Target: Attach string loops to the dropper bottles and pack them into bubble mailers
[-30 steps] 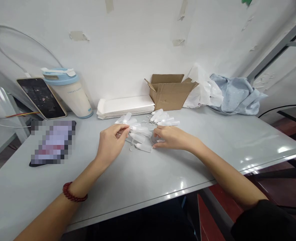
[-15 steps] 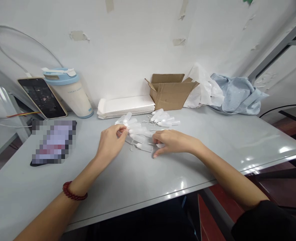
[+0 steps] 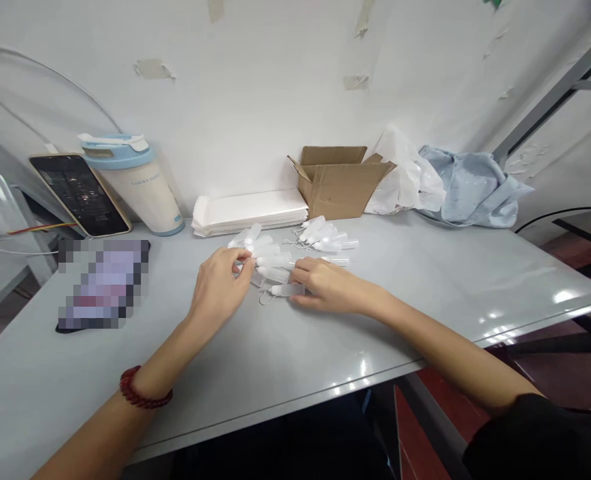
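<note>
Several small translucent plastic bottles (image 3: 274, 275) with white tops and thin loops lie in a loose cluster on the grey table. At the cluster's left side is my left hand (image 3: 221, 277), thumb and forefinger pinched together against the bottle tops; what sits between them is hidden. My right hand (image 3: 328, 285) has its thumb and fingers closed around the far end of the nearest bottle (image 3: 285, 291), which lies flat with its loop to the left. Another bottle (image 3: 339, 261) shows just behind my right hand. Farther back rests a second group of similar bottles (image 3: 320, 233).
Along the wall stand a phone (image 3: 80, 193) on a cable, a tumbler (image 3: 143, 190), a stack of flat white pieces (image 3: 250, 212), an open cardboard box (image 3: 343, 190), a white plastic bag (image 3: 405, 177) and a light blue cloth bag (image 3: 475, 190). A blurred-out item (image 3: 105, 283) lies left.
My right hand has shifted left and closed on the end of the nearest bottle. A bottle behind that hand now shows. My left hand keeps its pinch at nearly the same spot.
</note>
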The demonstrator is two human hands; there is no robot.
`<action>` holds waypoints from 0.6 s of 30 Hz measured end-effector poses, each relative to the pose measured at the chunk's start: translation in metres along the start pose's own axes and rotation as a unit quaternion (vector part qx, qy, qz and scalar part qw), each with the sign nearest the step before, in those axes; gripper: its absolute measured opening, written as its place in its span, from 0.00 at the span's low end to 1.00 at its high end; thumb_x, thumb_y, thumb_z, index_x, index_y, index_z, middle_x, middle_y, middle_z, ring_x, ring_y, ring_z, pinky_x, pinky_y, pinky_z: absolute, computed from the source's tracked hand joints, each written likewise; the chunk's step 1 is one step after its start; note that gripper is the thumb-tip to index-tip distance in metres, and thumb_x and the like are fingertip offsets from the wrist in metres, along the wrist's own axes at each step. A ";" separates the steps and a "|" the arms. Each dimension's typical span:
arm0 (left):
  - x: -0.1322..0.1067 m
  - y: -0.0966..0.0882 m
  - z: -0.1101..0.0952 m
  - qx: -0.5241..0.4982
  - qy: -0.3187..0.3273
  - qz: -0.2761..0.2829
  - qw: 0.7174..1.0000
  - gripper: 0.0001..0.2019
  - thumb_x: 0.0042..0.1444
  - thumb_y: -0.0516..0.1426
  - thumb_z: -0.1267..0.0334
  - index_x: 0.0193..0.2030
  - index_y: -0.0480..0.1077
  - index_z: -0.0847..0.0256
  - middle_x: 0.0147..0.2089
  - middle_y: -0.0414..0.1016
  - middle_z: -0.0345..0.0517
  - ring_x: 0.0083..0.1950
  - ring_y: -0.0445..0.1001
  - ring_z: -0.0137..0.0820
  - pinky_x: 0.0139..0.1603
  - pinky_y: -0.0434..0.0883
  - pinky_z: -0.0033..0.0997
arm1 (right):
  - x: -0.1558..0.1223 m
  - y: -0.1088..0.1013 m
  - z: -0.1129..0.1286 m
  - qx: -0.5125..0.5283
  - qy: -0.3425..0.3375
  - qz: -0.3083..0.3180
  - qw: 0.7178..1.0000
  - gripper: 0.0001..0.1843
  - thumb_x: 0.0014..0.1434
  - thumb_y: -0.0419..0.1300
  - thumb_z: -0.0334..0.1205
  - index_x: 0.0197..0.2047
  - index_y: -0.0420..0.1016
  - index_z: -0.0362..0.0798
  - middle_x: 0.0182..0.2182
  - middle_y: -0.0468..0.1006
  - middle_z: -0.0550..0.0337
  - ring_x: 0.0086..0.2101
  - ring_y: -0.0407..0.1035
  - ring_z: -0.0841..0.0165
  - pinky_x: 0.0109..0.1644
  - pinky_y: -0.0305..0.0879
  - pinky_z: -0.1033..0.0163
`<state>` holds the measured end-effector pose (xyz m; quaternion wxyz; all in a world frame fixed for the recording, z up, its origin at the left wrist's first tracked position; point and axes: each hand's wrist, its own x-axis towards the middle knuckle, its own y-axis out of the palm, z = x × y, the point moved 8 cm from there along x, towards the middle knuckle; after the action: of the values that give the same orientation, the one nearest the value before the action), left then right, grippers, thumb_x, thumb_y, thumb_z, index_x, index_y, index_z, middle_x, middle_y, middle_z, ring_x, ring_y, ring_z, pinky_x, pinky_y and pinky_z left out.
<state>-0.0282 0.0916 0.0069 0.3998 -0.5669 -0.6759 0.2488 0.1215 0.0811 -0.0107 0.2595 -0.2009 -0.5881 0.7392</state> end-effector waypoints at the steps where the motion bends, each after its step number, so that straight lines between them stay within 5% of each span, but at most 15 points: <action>1: 0.000 -0.002 -0.002 -0.001 0.010 -0.010 1.000 0.14 0.57 0.52 0.57 0.42 0.74 0.61 0.42 0.76 0.49 0.36 0.72 0.35 0.38 0.68 0.34 | 0.000 -0.002 -0.001 0.008 -0.004 -0.012 1.000 0.11 0.61 0.54 0.42 0.38 0.70 0.42 0.37 0.70 0.50 0.35 0.63 0.65 0.40 0.58 0.61; 4: -0.002 -0.002 -0.011 -0.042 0.048 -0.002 0.998 0.13 0.57 0.52 0.58 0.41 0.74 0.60 0.41 0.77 0.47 0.36 0.72 0.34 0.36 0.68 0.31 | -0.001 -0.012 -0.002 0.046 -0.015 -0.056 0.997 0.11 0.61 0.54 0.42 0.38 0.69 0.42 0.36 0.70 0.51 0.34 0.62 0.66 0.39 0.59 0.61; 7: -0.004 0.006 -0.020 -0.120 0.068 0.064 0.988 0.13 0.59 0.51 0.56 0.40 0.74 0.59 0.40 0.78 0.44 0.40 0.73 0.34 0.36 0.68 0.28 | -0.003 -0.022 -0.003 0.089 -0.024 -0.098 0.991 0.10 0.61 0.53 0.43 0.37 0.67 0.44 0.34 0.70 0.54 0.34 0.62 0.66 0.39 0.58 0.62; 12: -0.011 0.021 -0.028 -0.193 0.052 0.169 0.965 0.14 0.58 0.53 0.53 0.41 0.75 0.59 0.39 0.79 0.43 0.34 0.74 0.31 0.33 0.68 0.27 | -0.006 -0.032 -0.007 0.123 0.002 -0.140 0.982 0.11 0.63 0.51 0.44 0.35 0.65 0.45 0.31 0.68 0.57 0.32 0.61 0.68 0.38 0.57 0.62; 18: -0.011 0.022 -0.027 -0.246 0.013 0.198 0.949 0.14 0.56 0.56 0.53 0.37 0.76 0.61 0.31 0.77 0.42 0.26 0.71 0.28 0.27 0.69 0.25 | -0.005 -0.032 -0.008 0.125 0.014 -0.143 0.982 0.16 0.66 0.47 0.46 0.34 0.66 0.44 0.28 0.68 0.58 0.30 0.60 0.69 0.37 0.55 0.63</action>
<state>0.0066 0.0830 0.0015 0.1992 -0.7733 -0.5851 0.1414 0.1348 0.0898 0.0182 0.3937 -0.0909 -0.5104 0.7591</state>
